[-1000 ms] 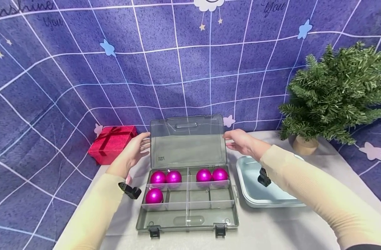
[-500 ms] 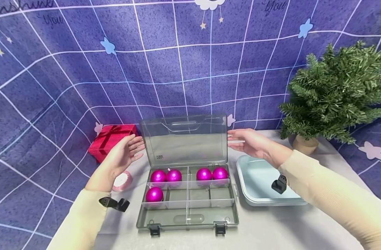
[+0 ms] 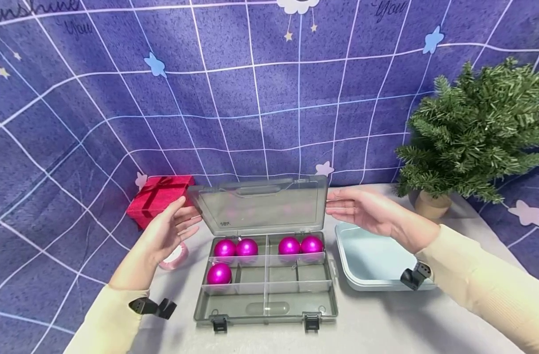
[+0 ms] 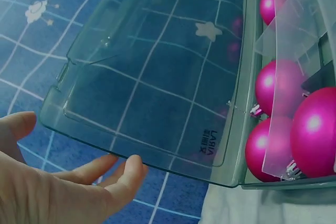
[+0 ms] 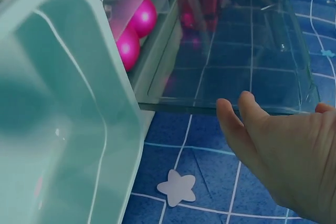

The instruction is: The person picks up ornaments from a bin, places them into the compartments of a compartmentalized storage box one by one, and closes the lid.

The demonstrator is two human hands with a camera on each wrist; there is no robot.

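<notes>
The lid point(image 3: 260, 209) of the grey translucent storage box point(image 3: 243, 309) bore one mark point(image 4: 209, 142), read as "LARIA", with smaller characters too small to read. The backdrop point(image 3: 274, 88) carried "You" twice and a cropped "unshine". The box lay on the table point(image 3: 252, 341), its lid raised along the rear edge. Five magenta balls point(image 3: 219, 274) were counted: two rear left, two rear right, one middle left. Two black latches point(image 3: 312, 322) were fitted at the front. The left hand point(image 3: 166, 231) and right hand point(image 3: 371, 212) flanked the lid, fingers extended and spread, tips at its side edges; contact could not be told. One gift box point(image 3: 151, 201), one pink roll point(image 3: 176, 259), one pale blue tub point(image 3: 371, 250) and one small tree point(image 3: 477, 132) stood around.
</notes>
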